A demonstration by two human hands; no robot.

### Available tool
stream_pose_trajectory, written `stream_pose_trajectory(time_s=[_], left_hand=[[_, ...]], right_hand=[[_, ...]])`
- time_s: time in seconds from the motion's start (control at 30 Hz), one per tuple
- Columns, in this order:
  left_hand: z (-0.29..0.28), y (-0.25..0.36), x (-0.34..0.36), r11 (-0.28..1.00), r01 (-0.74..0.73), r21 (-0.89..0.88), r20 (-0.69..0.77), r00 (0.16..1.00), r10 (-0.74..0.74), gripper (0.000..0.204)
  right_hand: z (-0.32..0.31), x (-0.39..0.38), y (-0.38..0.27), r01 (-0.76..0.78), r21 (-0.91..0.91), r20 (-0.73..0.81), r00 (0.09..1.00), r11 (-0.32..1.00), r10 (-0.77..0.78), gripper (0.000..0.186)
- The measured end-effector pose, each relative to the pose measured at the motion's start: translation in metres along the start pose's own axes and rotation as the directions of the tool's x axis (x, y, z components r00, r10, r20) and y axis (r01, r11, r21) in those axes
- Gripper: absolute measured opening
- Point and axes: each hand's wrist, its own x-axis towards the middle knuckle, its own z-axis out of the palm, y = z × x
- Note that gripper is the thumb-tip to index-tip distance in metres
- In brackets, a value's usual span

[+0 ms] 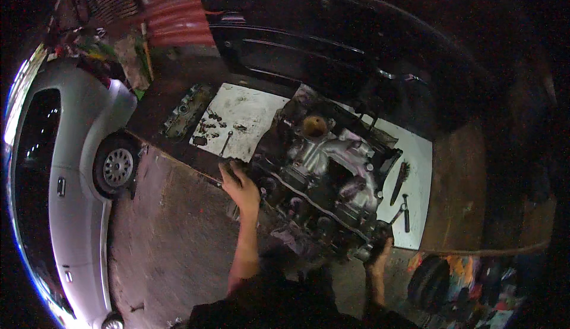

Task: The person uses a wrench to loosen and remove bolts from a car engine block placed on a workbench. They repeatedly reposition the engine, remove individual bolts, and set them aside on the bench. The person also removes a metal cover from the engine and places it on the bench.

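Note:
A large metal engine assembly [332, 169], with a silver intake manifold and a round opening stained rusty yellow on top, sits on the bench. My left hand [240, 186] is at its left side, fingers apart and slightly bent, their tips near the dark edge beside a white sheet [261, 109]. My right hand [380, 252] grips the engine's lower right corner, its fingers partly hidden. On the left sheet lie several small dark parts [211, 124] and a small wrench [226, 144]. A black brush [401, 177] and wrenches [405, 213] lie right of the engine.
A metal cover [187, 109] lies at the bench's left end. A silver car [77, 204] stands at the left. A large black panel [279, 44] rises behind the bench [481, 198]. A tire [430, 281] and mixed clutter sit below the bench at the lower right.

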Motion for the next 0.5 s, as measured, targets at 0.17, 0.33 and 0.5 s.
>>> stream_pose_trajectory(time_s=[0.17,0.33,0.5], left_hand=[[0.024,-0.006,0.060,0.952,-0.201,-0.232,0.105,0.967,0.230,0.015],[0.018,-0.020,0.070,0.959,-0.140,-0.248,0.188,0.964,0.189,0.022],[0.007,-0.038,0.062,0.960,-0.043,-0.276,0.168,0.981,0.093,0.036]], right_hand=[[0.086,-0.042,-0.001,-0.054,0.184,-0.135,0.988,0.981,0.080,0.057],[0.088,-0.030,0.076,0.125,0.305,-0.296,0.955,0.944,-0.031,0.053],[0.102,-0.028,0.067,0.246,0.298,-0.238,0.955,0.922,-0.178,0.060]])
